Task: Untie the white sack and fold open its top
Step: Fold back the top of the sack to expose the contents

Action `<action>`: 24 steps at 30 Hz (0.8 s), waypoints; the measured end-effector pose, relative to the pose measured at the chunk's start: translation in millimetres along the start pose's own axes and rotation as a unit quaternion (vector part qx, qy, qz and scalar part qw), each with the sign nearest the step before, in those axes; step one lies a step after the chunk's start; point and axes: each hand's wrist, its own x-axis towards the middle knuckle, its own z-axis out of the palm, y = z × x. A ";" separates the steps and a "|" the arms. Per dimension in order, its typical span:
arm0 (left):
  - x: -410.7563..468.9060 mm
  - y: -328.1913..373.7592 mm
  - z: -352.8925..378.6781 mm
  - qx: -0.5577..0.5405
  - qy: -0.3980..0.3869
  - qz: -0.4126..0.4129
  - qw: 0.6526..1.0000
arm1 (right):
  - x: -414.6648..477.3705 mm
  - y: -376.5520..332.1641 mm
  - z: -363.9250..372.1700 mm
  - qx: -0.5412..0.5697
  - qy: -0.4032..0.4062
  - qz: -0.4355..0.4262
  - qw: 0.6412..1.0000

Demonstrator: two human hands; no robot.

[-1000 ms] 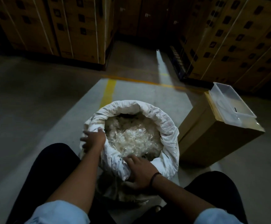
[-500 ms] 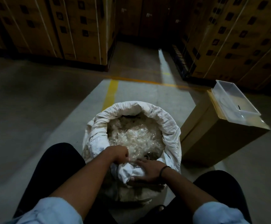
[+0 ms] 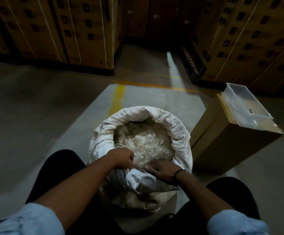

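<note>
Dim warehouse floor [image 3: 36, 126], strapped carton stacks [image 3: 80, 29] far left and right. Brown carton [image 3: 222, 146] with clear plastic tub [image 3: 246, 106] on top, right of sack. White sack [image 3: 180, 134] upright between the knees, mouth already open, rim rolled outward, pale shredded-looking fill [image 3: 144, 143] exposed. Left hand [image 3: 122, 158] curled shut at near rim, probably pinching fabric; grip too dark to confirm. Right hand [image 3: 163, 172] flat, fingers spread loosely on near fold, gripping nothing. Risk: near fold uneven, a hard tug could tip sack or spill fill.

White sack [image 3: 180, 131]: base hidden between the knees. Left hand [image 3: 122, 158]: fingertips curled out of sight. Stacked cartons [image 3: 80, 28]: tops cut off; labels illegible.
</note>
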 end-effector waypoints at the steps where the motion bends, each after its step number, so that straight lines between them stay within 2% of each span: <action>1: 0.9 0.1 -0.2 0.002 0.021 -0.006 1.000 | 2.2 4.5 0.5 -0.011 0.032 0.011 0.999; 6: 20.8 -0.6 1.9 0.036 0.090 -0.025 0.995 | 26.1 22.6 -0.2 -0.101 0.122 0.022 0.987; 8: 30.7 -3.4 4.3 -0.003 0.103 -0.046 0.994 | 38.8 29.9 -3.5 -0.139 0.153 0.034 0.978; 10: 38.4 -8.9 6.9 -0.086 0.098 -0.062 0.990 | 50.7 36.8 -5.5 -0.139 0.161 0.065 0.975; 12: 48.6 -20.1 15.7 -0.113 0.086 -0.072 0.987 | 61.3 40.6 -4.2 -0.130 0.157 0.095 0.974; 15: 51.8 -39.4 26.1 -0.001 0.044 -0.133 0.990 | 68.9 45.3 -2.9 -0.152 0.135 0.114 0.972; 19: 32.9 -56.0 6.0 0.144 -0.047 -0.204 0.967 | 63.2 69.1 -16.9 -0.133 0.125 0.161 0.970; 24: 34.4 -51.1 -4.0 0.201 -0.079 -0.196 0.957 | 64.6 75.9 -20.4 -0.129 0.106 0.158 0.973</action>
